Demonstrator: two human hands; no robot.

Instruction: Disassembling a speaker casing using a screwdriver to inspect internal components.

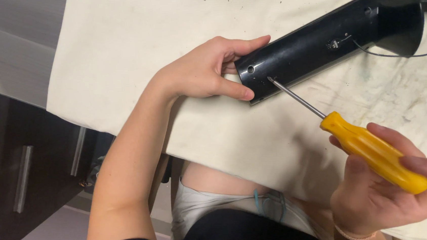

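Black casing (314,43): lies on cloth-covered worktop (130,35).
Left hand (204,70): grip pinches casing end.
Right hand (381,188): grip wraps yellow screwdriver (373,150); tip at casing hole.

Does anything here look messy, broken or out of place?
Yes. A thin loose wire trails out of the black casing across the cloth, which is stained and speckled with dark crumbs. Otherwise the left hand steadies the casing while the right hand works a yellow screwdriver.
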